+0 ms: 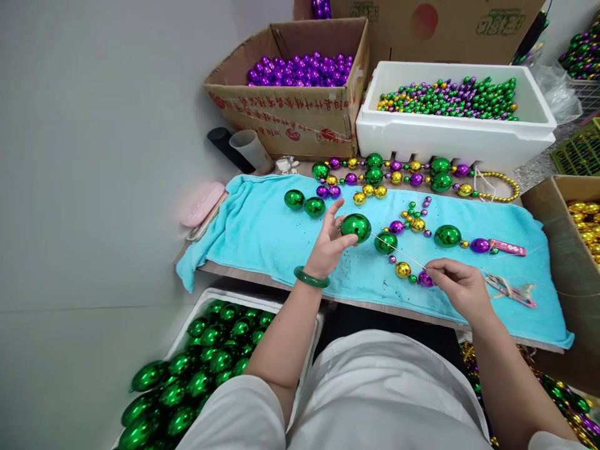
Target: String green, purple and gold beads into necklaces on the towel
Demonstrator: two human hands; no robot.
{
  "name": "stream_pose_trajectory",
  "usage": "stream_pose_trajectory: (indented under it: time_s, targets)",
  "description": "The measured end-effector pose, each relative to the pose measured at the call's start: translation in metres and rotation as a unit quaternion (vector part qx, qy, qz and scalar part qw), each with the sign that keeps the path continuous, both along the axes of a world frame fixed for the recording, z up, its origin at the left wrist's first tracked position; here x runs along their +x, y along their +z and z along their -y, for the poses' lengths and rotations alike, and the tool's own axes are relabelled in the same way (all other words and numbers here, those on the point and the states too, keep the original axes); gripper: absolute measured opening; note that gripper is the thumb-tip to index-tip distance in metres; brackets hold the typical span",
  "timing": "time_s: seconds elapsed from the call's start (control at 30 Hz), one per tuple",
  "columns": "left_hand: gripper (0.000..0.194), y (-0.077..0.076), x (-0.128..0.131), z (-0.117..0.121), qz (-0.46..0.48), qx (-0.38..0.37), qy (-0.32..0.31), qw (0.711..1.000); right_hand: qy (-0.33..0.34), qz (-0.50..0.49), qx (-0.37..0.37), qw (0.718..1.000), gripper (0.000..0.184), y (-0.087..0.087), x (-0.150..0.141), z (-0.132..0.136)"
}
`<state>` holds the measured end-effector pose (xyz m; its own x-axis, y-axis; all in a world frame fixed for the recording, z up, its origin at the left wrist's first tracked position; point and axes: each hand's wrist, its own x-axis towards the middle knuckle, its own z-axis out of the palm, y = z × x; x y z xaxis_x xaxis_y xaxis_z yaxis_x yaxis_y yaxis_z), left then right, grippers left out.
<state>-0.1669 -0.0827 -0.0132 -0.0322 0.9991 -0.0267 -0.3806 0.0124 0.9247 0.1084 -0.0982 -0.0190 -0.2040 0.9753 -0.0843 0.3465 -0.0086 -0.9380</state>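
At the near left, green oval beads (200,381) were heaped in a white bin (206,299). Beyond them, a pink case (202,204) was set at the left end of the tabletop (248,277), over which a turquoise towel (262,219) was spread. At the far left, purple beads (300,71) were held in a cardboard box (285,119). A green oval bead (355,229) was gripped above the towel between the thumb and fingers of the left hand (330,240). To its right, a thin needle (398,251) was pinched in the closed fingers of the right hand (457,284) and aimed at the bead's right end; whether it was inserted could not be told. Beneath it, a multicoloured bead strand (403,270) was laid. Farther right, pink-handled snips (518,295) were placed on the towel.
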Motion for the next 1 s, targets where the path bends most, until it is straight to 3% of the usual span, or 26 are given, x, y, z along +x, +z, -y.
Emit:
stream_pose_trajectory:
  time_s: [0.23,0.43,0.63,1.0]
  targets:
    - [0.078,0.008,0.021,0.003,-0.024,0.049,-0.028,0.998,-0.007,-0.038,0.0,0.999,0.018,-0.016,-0.003,-0.007]
    - [0.057,0.01,0.022,0.005,-0.043,0.023,-0.072,0.996,0.0,-0.032,0.018,0.999,0.017,-0.021,0.005,-0.011]
    - [0.062,0.011,0.027,0.003,-0.071,0.038,-0.049,0.996,-0.012,-0.038,0.007,0.999,0.018,-0.023,0.004,-0.013]
    - [0.06,0.012,0.036,-0.005,-0.018,0.026,-0.088,0.996,0.0,-0.1,-0.043,0.994,0.02,-0.024,0.008,-0.02]
